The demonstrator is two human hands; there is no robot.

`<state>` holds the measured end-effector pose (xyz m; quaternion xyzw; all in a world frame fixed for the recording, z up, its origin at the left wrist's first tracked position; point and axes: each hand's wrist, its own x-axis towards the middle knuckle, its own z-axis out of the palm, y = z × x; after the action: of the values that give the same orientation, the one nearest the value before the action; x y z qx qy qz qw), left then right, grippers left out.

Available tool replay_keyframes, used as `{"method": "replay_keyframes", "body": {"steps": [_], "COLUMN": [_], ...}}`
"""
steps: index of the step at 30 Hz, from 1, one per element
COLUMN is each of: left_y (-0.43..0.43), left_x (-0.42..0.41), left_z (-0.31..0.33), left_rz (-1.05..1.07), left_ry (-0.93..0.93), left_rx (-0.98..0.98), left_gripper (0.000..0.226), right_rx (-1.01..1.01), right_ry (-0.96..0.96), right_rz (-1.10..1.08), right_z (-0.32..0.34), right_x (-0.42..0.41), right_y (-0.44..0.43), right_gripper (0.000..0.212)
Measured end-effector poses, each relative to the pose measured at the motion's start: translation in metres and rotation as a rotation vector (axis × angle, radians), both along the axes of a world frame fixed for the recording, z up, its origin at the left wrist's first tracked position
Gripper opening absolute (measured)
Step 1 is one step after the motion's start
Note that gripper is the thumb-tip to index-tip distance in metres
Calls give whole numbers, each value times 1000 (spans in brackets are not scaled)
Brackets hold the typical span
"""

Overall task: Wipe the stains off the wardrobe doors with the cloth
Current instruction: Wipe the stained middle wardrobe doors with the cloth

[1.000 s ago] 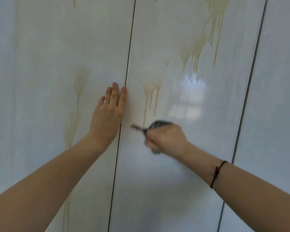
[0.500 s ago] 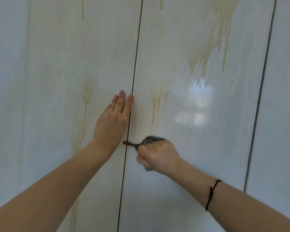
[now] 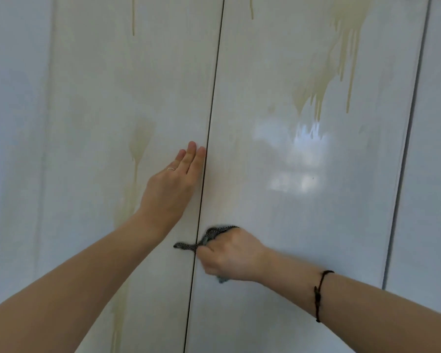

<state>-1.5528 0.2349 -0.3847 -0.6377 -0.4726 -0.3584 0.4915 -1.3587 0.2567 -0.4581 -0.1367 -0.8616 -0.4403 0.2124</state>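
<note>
Glossy white wardrobe doors [image 3: 303, 225], yellowish drip stains [image 3: 323, 80] up top.
My left hand [image 3: 172, 186] presses flat, fingers together; my right hand [image 3: 233, 256] grips the speckled cloth [image 3: 209, 235] at the seam.

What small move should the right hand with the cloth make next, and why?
Probably slide the cloth up the right door toward the large yellowish drip stain. The right hand grips the cloth low by the seam, where the door looks clean; that stain is high above it. The left hand lies flat on the left door.
</note>
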Motion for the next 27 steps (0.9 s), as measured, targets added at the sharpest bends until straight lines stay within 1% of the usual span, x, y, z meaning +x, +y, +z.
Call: {"method": "replay_keyframes", "body": {"steps": [1,2,3,5,6,8,10,12,14,15,16,17,18,19,20,22,23,25,26,27], "left_y": [1,2,3,5,6,7,7,6,6,6,7,8,9,10,10,10,10,8,8,7], "left_x": [-4,-9,-12,-18,-20,-21,-21,-22,-22,-21,-20,-18,-16,-14,-13,-9,-5,2,5,8], "left_z": [0,4,7,14,15,14,14,14,14,13,11,9,7,5,5,2,0,-3,-4,-4], "left_rz": [-10,-14,-29,-57,-59,-74,-96,-108,-98,-77,-57,-41,-22,-2,14,62,90,140,159,172], "left_ry": [29,52,63,63,63,57,45,23,15,16,18,22,26,32,40,51,54,40,25,17], "left_rx": [9,21,24,11,-3,-23,-37,-30,-22,-10,-2,-1,5,19,29,36,42,60,60,53], "left_gripper": [70,68,67,70,73,81,83,76,74,73,73,72,70,67,65,62,61,59,58,57], "right_rx": [11,62,147,322,355,334,358,300,143,98,92,89,102,149,226,336,323,247,207,170], "right_ry": [-78,-91,-21,280,403,550,614,518,265,154,72,23,11,57,172,507,632,761,770,731], "right_rz": [32,31,-6,-87,-124,-157,-155,-95,-37,-13,9,25,33,8,-28,-114,-157,-194,-184,-161], "right_z": [14,44,79,151,175,188,160,100,33,8,-5,-1,16,43,76,139,156,151,131,100], "right_x": [1,-3,-9,-25,-30,-36,-41,-44,-35,-28,-22,-18,-18,-20,-23,-22,-18,-13,-10,-3], "right_y": [6,11,12,7,4,3,6,9,9,9,12,13,16,16,15,7,2,-3,-4,-5], "right_gripper": [16,16,16,18,21,21,15,10,13,12,11,10,10,13,17,17,18,19,19,19]}}
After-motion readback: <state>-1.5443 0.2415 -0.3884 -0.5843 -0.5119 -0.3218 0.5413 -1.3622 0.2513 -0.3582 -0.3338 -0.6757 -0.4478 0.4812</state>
